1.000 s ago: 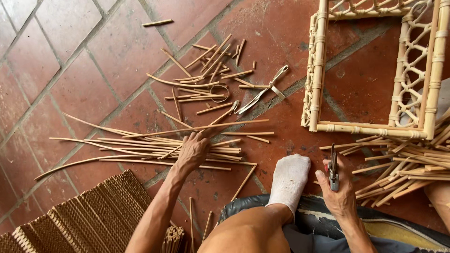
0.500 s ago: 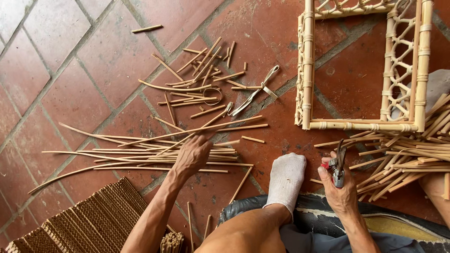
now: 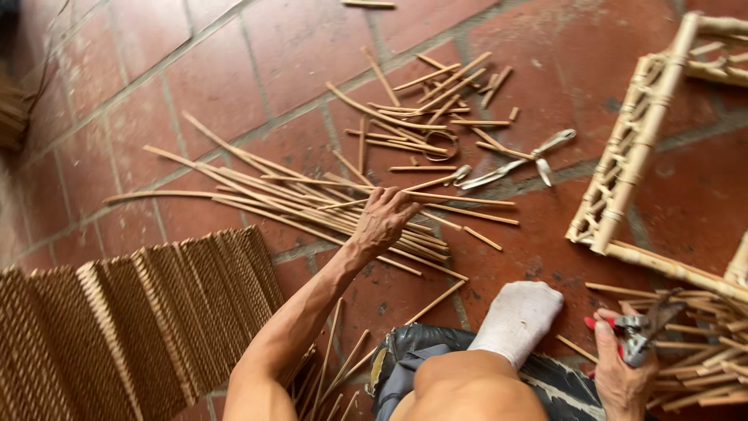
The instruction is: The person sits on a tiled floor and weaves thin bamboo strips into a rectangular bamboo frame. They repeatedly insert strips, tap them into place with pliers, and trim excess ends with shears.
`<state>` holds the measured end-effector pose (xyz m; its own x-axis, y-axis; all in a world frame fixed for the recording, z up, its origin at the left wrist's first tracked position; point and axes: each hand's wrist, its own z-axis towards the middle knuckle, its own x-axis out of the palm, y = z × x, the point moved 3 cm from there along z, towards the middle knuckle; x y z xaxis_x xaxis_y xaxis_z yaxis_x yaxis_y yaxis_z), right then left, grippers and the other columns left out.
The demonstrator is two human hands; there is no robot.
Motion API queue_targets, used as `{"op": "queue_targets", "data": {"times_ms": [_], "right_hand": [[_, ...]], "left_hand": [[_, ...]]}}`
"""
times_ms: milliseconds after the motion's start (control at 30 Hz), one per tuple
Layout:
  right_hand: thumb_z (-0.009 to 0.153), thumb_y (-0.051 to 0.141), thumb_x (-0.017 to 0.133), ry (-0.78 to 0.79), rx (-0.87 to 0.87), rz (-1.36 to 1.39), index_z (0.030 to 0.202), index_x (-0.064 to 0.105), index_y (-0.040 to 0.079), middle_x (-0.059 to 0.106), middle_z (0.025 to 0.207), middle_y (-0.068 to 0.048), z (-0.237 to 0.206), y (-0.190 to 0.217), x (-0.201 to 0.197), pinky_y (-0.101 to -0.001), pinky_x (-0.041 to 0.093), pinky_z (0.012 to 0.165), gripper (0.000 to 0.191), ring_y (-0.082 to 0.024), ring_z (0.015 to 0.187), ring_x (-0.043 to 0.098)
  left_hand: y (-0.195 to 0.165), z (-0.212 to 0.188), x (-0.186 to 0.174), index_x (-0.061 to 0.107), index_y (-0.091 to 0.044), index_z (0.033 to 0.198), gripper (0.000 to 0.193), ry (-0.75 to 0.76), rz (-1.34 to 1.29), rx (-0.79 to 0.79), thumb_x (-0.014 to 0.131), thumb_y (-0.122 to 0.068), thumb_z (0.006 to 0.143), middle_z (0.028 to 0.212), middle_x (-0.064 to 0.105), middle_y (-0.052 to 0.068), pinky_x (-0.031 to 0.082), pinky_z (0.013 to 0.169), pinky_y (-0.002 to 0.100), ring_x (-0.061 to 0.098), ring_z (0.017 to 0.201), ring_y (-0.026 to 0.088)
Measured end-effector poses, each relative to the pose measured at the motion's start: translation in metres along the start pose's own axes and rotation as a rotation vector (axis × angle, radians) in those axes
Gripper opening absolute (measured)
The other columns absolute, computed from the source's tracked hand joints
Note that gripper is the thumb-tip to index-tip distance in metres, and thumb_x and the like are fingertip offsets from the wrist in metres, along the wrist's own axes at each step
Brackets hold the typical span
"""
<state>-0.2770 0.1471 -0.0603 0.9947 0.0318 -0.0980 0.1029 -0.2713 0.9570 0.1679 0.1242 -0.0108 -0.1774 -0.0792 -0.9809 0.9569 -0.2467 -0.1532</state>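
My left hand [image 3: 383, 220] reaches forward and rests its fingers on a bundle of long thin rattan strips [image 3: 265, 191] lying on the red tiled floor; the fingers curl around a few of them. My right hand [image 3: 619, 370] stays low at the right, closed around red-handled pruning shears [image 3: 640, 331], next to a second heap of cut rattan sticks [image 3: 701, 359]. My foot in a white sock [image 3: 518, 318] sits between the two hands.
A rattan frame [image 3: 635, 148] lies at the right. Metal shears [image 3: 510, 164] and short offcuts [image 3: 436, 97] lie scattered beyond the bundle. A woven rattan panel [image 3: 132, 320] sits at the lower left. A dark cushion [image 3: 421, 351] is under my leg.
The view has swung left and tilted. My left hand stays on the long strips, its fingers closing on them. My right hand keeps the pruning shears near the right heap.
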Motion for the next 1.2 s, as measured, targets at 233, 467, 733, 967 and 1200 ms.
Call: {"op": "queue_targets", "data": {"times_ms": [233,467,733,967,1200], "right_hand": [[0.114,0.007,0.067,-0.055,-0.040,0.101,0.148,0.041,-0.016,0.066,0.117,-0.021,0.003,-0.006,0.000,-0.0379,0.058,0.101,0.048,-0.024,0.103,0.069],[0.116,0.014,0.065,0.020,-0.089,0.029,0.155,0.032,-0.014,0.062,0.120,-0.020,0.024,-0.004,0.011,-0.0387,0.053,0.112,0.059,-0.021,0.112,0.062],[0.117,0.018,0.070,0.059,-0.053,-0.003,0.155,0.030,-0.013,0.065,0.125,-0.021,0.027,-0.001,0.007,-0.0374,0.054,0.109,0.063,-0.022,0.116,0.066],[0.120,0.010,0.068,0.034,-0.077,-0.137,0.151,0.037,-0.015,0.066,0.121,-0.027,0.016,-0.010,-0.005,-0.0407,0.057,0.099,0.051,-0.026,0.108,0.068],[0.115,0.004,0.068,-0.049,-0.052,-0.039,0.147,0.043,-0.017,0.066,0.121,-0.027,0.002,-0.012,-0.008,-0.0427,0.060,0.097,0.045,-0.028,0.106,0.069]], "left_hand": [[-0.002,-0.065,-0.006,0.058,-0.001,0.130,0.040,0.229,0.044,-0.267,0.052,-0.002,0.091,0.131,0.058,0.022,0.043,0.107,0.046,0.055,0.123,0.035],[0.004,-0.100,-0.035,0.057,0.001,0.132,0.052,0.105,-0.014,-0.310,0.047,0.010,0.082,0.134,0.059,0.025,0.049,0.108,0.043,0.057,0.122,0.036],[0.092,-0.140,-0.092,0.068,0.000,0.118,0.030,-0.096,0.261,-0.681,0.048,0.008,0.097,0.113,0.069,0.020,0.057,0.087,0.039,0.066,0.102,0.029],[0.123,-0.132,-0.113,0.067,-0.004,0.113,0.024,0.148,0.501,-0.656,0.053,-0.001,0.093,0.116,0.067,0.015,0.053,0.091,0.041,0.064,0.106,0.027],[0.137,-0.132,-0.107,0.066,-0.004,0.116,0.019,0.453,0.441,-0.618,0.054,-0.005,0.101,0.112,0.065,0.014,0.052,0.090,0.039,0.063,0.101,0.023]]}}
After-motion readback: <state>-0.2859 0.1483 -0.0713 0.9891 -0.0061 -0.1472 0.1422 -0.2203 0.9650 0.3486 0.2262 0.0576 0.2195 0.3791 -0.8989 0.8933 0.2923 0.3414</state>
